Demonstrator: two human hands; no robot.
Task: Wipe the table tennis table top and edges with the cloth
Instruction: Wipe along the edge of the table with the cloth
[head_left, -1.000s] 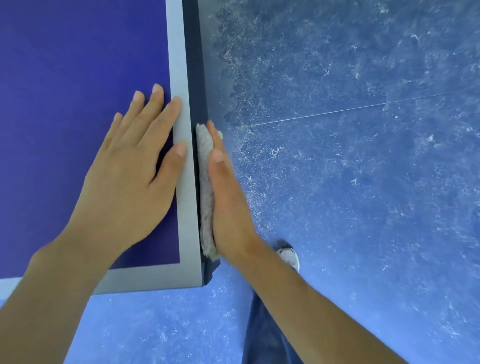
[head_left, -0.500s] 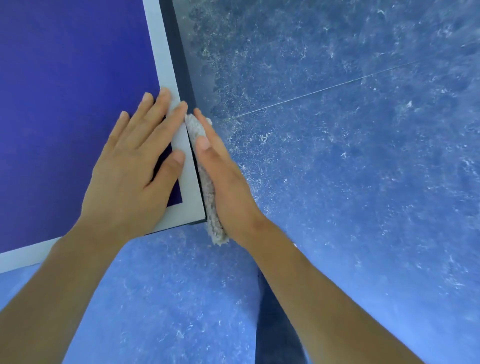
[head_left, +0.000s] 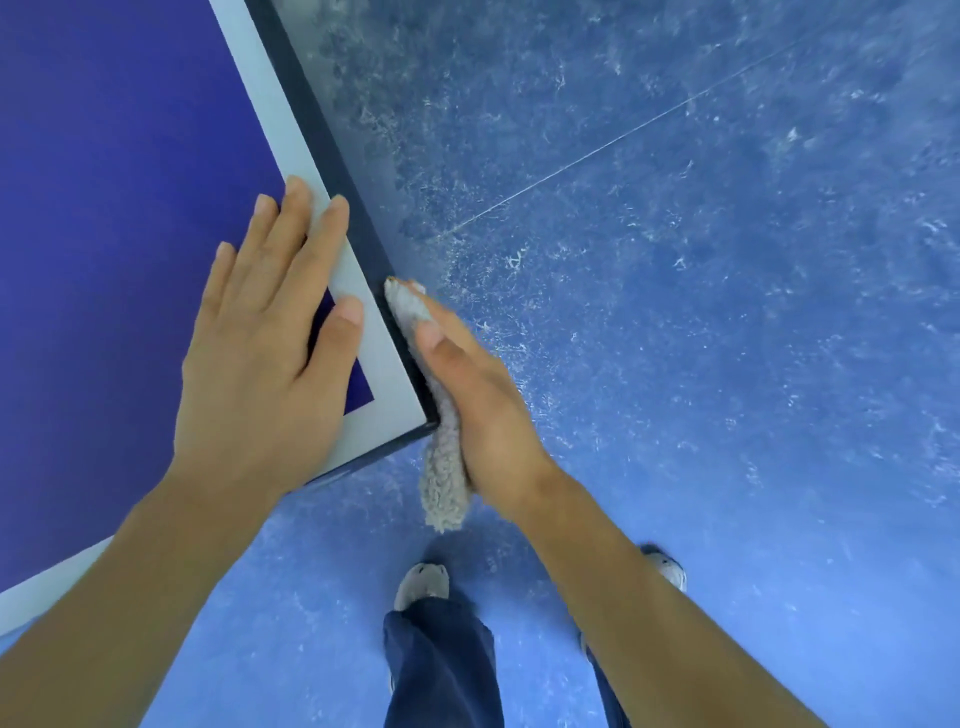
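Head view.

- Desk: dark-blue table tennis desk top (head_left: 104, 208) with pale border stripe (head_left: 262, 109) and dark side edge (head_left: 322, 135). It fills the frame from 9 to 11 o'clock, and its corner sits near centre.
- Left hand (head_left: 260, 358): flat on the top by the corner, fingers straight and pointing to 1 o'clock, holding nothing.
- Right hand (head_left: 478, 410): grip spread flat, not curled, palm pressing the cloth sideways against the side edge.
- Cloth: grey fleecy wiping cloth (head_left: 444, 473), sandwiched between palm and edge. Its 6 o'clock end hangs past the corner with nothing behind it.
- Floor: scuffed blue sports floor (head_left: 675, 364), with grey shoes (head_left: 423, 582) at 6 o'clock.

Hazards, as judged:
- The cloth is only pressed, not pinched. Once the palm runs off the corner, the backing goes and the cloth likely drops to the dusty floor.
- The corner itself may be missed.
- The bare left palm may smear the top.
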